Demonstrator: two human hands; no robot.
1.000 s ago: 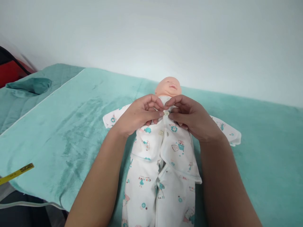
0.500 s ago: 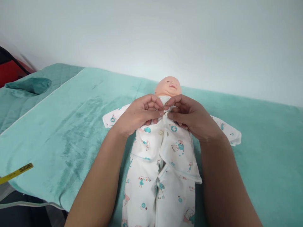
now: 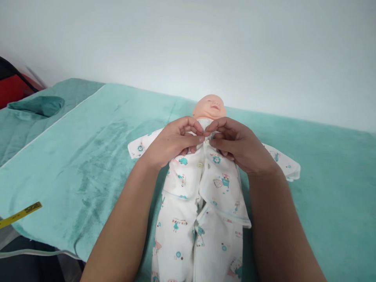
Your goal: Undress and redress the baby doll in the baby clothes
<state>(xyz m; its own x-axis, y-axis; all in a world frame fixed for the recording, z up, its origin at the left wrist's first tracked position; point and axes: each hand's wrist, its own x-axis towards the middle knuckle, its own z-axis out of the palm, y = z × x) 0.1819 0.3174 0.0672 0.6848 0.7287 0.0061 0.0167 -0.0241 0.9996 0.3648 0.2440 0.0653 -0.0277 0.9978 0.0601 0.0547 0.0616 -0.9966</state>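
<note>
A baby doll (image 3: 210, 106) lies on its back, dressed in a white printed baby shirt (image 3: 188, 178) and matching white pants (image 3: 173, 235). At the upper front of the shirt, my left hand (image 3: 183, 139) pinches one edge of the opening. My right hand (image 3: 230, 143) pinches the facing edge, its thumb by a small pale button (image 3: 208, 142). The fingertips of both hands nearly meet below the doll's chin. Lower down, another button (image 3: 200, 165) sits beside the open slit, outside its buttonhole (image 3: 208, 166). The shirt's sleeves stretch out to both sides.
A teal plush cover (image 3: 73, 168) spreads under the doll, up to a white wall (image 3: 188, 47). A yellow strip (image 3: 22, 215) juts in at the left edge, above a pale cable (image 3: 38, 253). Something red (image 3: 13, 90) stands at far left.
Both hands stay at the upper front of the shirt, with only a slight shift of the fingers around the button. The whole view has drifted very slightly.
</note>
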